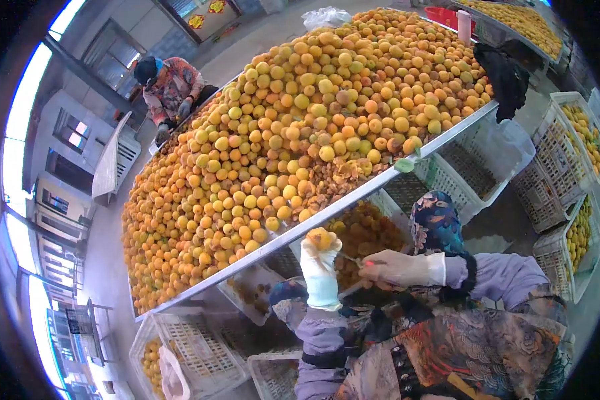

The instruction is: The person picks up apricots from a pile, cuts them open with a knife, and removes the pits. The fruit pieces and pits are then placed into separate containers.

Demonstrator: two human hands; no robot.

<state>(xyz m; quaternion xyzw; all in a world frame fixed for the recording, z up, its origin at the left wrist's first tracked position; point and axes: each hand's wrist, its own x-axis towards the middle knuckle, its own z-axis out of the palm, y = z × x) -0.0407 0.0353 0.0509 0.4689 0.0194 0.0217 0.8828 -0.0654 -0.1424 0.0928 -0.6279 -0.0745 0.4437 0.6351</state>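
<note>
A white glove covers my left hand point(320, 263), which is closed round an orange-yellow fruit point(319, 239) just off the metal edge of the table point(240, 259). To its right, my right hand point(400, 268) is wrapped round a small tool with a red handle point(369, 264). The tool's thin metal part points toward my left hand. Beneath both hands a crate holds orange fruit pieces point(363, 233). A large heap of round fruit point(280, 133) covers the table, with torn brownish pieces point(340, 177) near its front edge.
Across the heap at the upper left, a person point(170, 90) in gloves leans at the table. White plastic crates point(193, 353) stand below the table and at the right point(563, 157). A black cloth point(503, 77) hangs at the right corner, by a pink bottle point(464, 27).
</note>
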